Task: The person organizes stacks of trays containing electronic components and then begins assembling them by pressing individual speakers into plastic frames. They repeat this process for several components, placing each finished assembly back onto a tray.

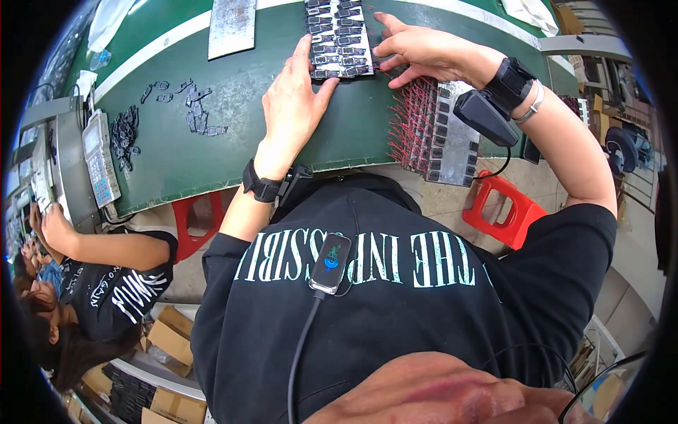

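A pale rectangular board (pixel 368 51) lies on the green table in front of me, with rows of small black parts (pixel 326 59) on it. My left hand (pixel 293 102) rests along the board's left edge, fingers stretched out and thumb apart near its lower corner. At the right edge, my right hand (pixel 431 51) has its fingers spread, fingertips close to the board; whether they touch it I cannot tell. Below my right hand is a stack of metal plates (pixel 453 154) with black parts and many thin red wires (pixel 409 127) sticking out to the left.
Loose black parts (pixel 199 116) and a denser pile (pixel 124 138) lie on the table's left side. A bare metal plate (pixel 232 28) lies at the back. A grey device with keys (pixel 100 159) stands at far left, near a co-worker's arm (pixel 106 244). Red stools (pixel 503 206) stand below the table.
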### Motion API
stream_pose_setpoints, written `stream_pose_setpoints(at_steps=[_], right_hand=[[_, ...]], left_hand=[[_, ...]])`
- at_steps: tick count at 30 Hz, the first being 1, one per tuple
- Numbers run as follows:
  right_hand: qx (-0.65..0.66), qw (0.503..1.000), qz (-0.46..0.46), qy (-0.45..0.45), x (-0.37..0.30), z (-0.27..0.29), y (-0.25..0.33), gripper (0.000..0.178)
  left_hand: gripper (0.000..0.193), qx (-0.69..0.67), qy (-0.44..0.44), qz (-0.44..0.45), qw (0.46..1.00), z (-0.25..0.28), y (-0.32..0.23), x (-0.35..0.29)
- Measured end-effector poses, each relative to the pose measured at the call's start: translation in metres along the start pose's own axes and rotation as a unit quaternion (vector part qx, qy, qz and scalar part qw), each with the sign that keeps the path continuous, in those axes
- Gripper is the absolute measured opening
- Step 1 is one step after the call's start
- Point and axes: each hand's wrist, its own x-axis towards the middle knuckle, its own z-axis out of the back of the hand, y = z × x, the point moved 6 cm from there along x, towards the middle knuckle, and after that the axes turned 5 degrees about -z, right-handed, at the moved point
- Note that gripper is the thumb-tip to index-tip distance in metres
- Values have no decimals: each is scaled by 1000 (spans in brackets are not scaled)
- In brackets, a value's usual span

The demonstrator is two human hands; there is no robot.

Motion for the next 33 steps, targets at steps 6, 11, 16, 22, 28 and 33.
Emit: stream_pose_setpoints(at_steps=[6,11,16,22,28,33], right_hand=[[13,1000,2,9,5,1,-3,76],[41,999,-3,14,15,4,-10,76],[38,999,5,6,15,5,-11,75],[34,999,7,35,16,2,-6,73],[2,999,-21,38,11,8,-5,69],[-49,995,79,46,-40,22,39,56]], left_hand=[[75,20,-11,-15,1000,1,-4,1],[72,16,-20,-25,999,-1,-3,0],[67,-23,-16,-7,1000,0,3,0],[63,-24,-33,-3,999,4,2,2],[64,20,-19,-9,1000,7,-3,8],[65,59,-27,-12,998,22,-12,9]])
